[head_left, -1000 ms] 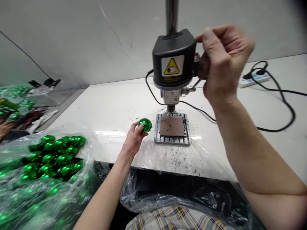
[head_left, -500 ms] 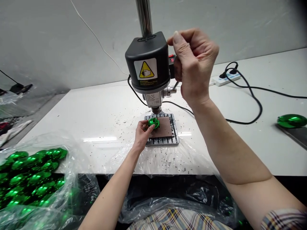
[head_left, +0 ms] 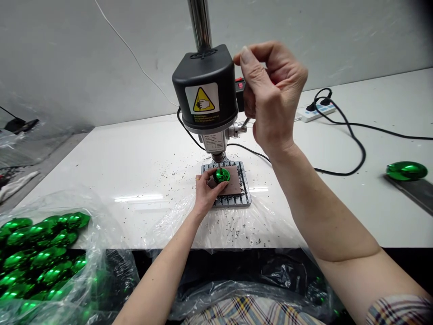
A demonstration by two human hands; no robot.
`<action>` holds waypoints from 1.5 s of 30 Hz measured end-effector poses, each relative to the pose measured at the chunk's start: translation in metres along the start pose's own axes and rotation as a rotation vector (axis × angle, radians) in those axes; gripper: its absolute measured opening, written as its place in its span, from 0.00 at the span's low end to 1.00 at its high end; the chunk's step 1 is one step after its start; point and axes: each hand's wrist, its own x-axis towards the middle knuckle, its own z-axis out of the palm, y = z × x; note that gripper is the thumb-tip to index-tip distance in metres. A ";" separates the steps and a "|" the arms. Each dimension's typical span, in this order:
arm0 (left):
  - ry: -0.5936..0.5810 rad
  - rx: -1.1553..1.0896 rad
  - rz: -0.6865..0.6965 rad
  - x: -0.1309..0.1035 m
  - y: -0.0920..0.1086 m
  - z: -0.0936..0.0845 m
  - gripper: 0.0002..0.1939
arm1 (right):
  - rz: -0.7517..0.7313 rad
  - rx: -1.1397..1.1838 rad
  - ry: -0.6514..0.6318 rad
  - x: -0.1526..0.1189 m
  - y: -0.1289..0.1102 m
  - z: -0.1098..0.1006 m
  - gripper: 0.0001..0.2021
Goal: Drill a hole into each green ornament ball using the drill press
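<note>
A small bench drill press (head_left: pixel 204 90) stands in front of me, its black head carrying a yellow warning sticker. Under its chuck (head_left: pixel 218 156), my left hand (head_left: pixel 206 192) pinches a shiny green, cup-like round piece (head_left: pixel 222 175) between thumb and fingers. That piece rests on a brown board (head_left: pixel 234 185) lying on the slotted metal base (head_left: pixel 233 201). Raised beside the drill head, my right hand (head_left: pixel 274 90) is curled around the end of the feed lever (head_left: pixel 246 122); the hand hides most of the lever's grip.
Several shiny green pieces (head_left: pixel 47 257) fill a clear plastic bag at left. Another green piece (head_left: pixel 407 170) sits on a dark flat bar (head_left: pixel 414 194) at right. A power strip (head_left: pixel 316 112) with a black cable lies behind. Dark shavings dot the white table (head_left: pixel 142 158).
My left hand has shifted the green piece slightly to the right on the board, under the chuck. The right hand stays at the lever. The whole view has moved a little.
</note>
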 end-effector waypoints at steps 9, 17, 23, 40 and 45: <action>-0.012 0.012 0.001 -0.001 0.007 -0.001 0.23 | -0.031 0.016 0.074 -0.036 -0.013 -0.007 0.28; 0.006 0.006 0.024 -0.001 0.002 0.000 0.23 | -0.167 0.073 0.082 -0.059 -0.013 -0.015 0.23; -0.007 -0.041 0.017 -0.002 0.004 0.000 0.23 | -0.277 0.062 0.046 -0.069 -0.001 -0.023 0.16; 0.017 -0.040 0.021 -0.002 0.007 -0.001 0.23 | -0.590 0.026 -0.156 -0.088 0.024 -0.040 0.06; 0.018 -0.014 0.019 0.002 0.005 0.001 0.22 | -0.358 0.083 0.014 -0.052 0.003 -0.021 0.06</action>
